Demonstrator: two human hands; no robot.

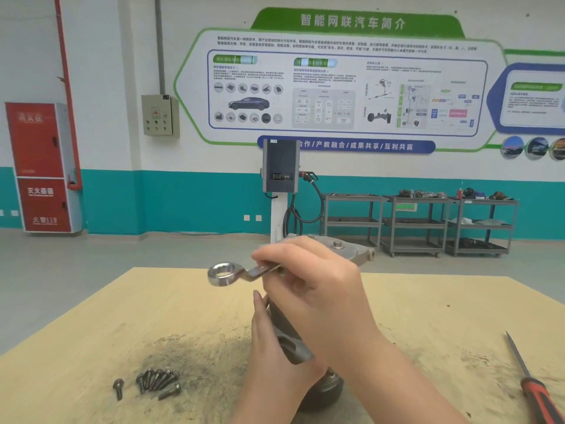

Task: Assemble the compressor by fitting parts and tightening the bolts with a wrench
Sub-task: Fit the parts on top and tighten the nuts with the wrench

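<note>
Steel wrench sits pinched in my right hand, fingers curled round its shank, the ring end hanging free in the air above the compressor. My left hand lies flat against the compressor's left side, fingers straight, steadying it near the middle of the bench. One bolt head shows on the housing's far top. I judge the step is seating the ring on a bolt: I should bring it down square so it drops fully over the head, then pull in short arcs while my left hand braces. Loose bolts wait by the bench's near-left edge, a screwdriver at the near-right corner.
</note>
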